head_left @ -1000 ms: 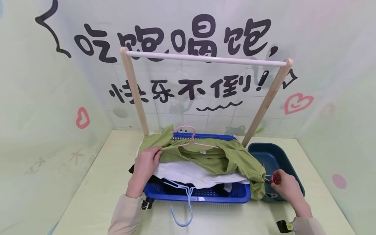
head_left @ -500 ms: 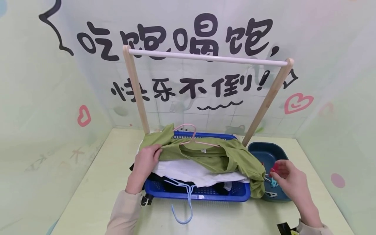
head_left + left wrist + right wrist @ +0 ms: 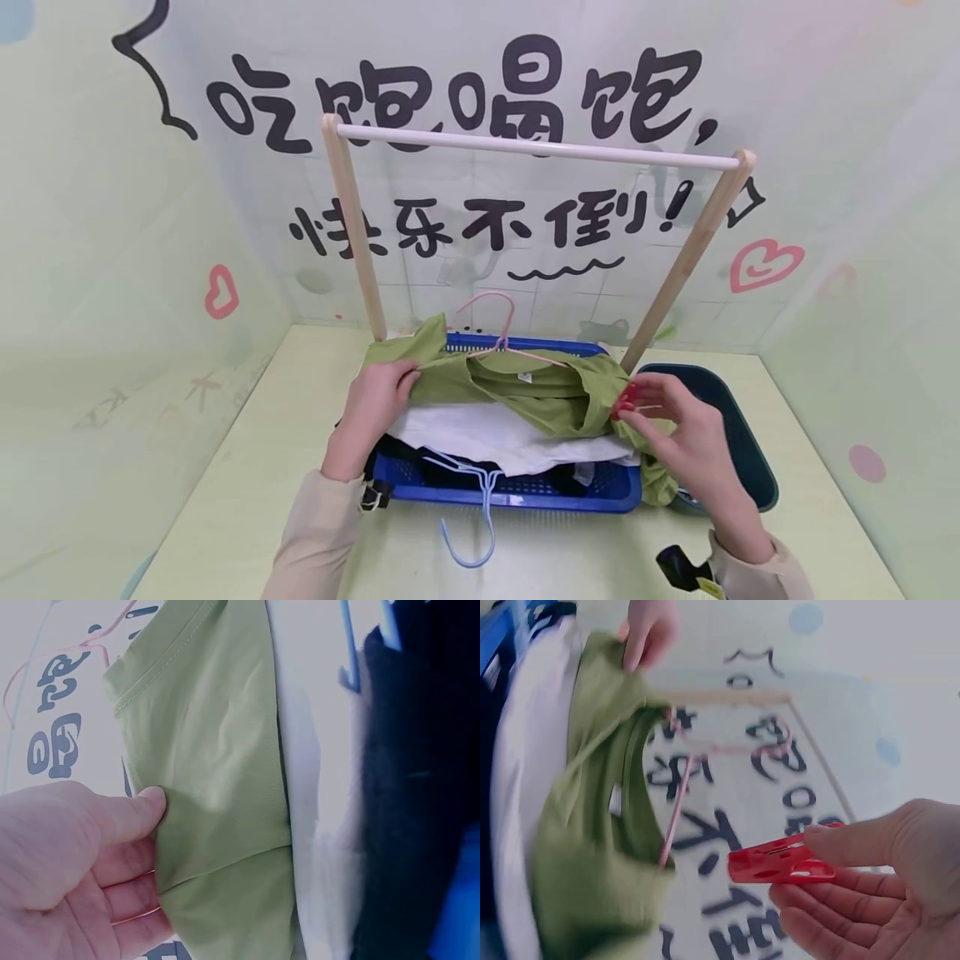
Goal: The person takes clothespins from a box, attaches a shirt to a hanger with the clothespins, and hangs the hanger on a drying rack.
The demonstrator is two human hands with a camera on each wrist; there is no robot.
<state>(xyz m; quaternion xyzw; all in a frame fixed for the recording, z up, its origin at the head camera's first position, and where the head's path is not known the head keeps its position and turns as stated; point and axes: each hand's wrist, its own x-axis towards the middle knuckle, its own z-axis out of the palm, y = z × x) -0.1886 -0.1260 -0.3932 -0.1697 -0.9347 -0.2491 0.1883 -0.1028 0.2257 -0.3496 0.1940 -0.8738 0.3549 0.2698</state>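
A green shirt (image 3: 551,421) hangs on a pink hanger (image 3: 508,337) over a blue basket. My left hand (image 3: 375,404) pinches the shirt by its left shoulder; in the left wrist view the thumb (image 3: 142,814) presses on the cloth, with part of the other fingers hidden behind it. On the other side, my right hand (image 3: 690,433) holds a red clothespin (image 3: 750,868) between thumb and fingers, close to the shirt's right shoulder. The right wrist view has the clothespin's front end pointing toward the shirt and the hanger.
The blue basket (image 3: 532,500) holds a white garment (image 3: 480,433) and dark clothes, with blue hangers (image 3: 489,521) sticking out over its front. A wooden rack with a white rail (image 3: 540,150) stands behind. At the right sits a dark teal tub (image 3: 757,467).
My right hand has lifted the red clothespin out of the teal tub and moved left to the shirt's right shoulder. The pink hanger's hook now stands higher. The left hand keeps its grip.
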